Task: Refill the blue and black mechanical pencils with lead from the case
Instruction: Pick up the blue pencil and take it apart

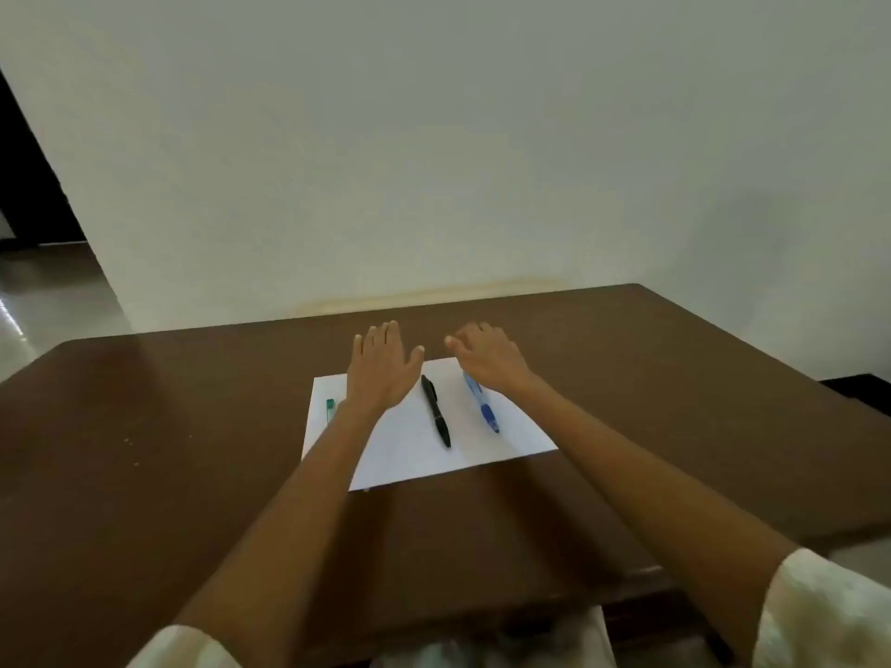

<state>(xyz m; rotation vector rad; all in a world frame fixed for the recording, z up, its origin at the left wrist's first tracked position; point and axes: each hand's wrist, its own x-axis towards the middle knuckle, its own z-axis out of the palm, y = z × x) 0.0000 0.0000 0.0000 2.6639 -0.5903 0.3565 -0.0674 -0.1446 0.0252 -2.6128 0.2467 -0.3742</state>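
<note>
A white sheet of paper [410, 450] lies on the brown table. On it rest a black mechanical pencil [435, 410] in the middle and a blue mechanical pencil [484, 407] to its right. A small green lead case [330, 409] sits at the sheet's left edge. My left hand [381, 366] hovers palm down with straight fingers over the sheet's far left part, holding nothing. My right hand [487, 356] hovers over the sheet's far right corner, fingers relaxed, covering the blue pencil's far end.
The brown table [168, 450] stands against a pale wall [434, 137]. Its right edge runs diagonally at the far right. A dark doorway and shiny floor [29, 291] lie to the left.
</note>
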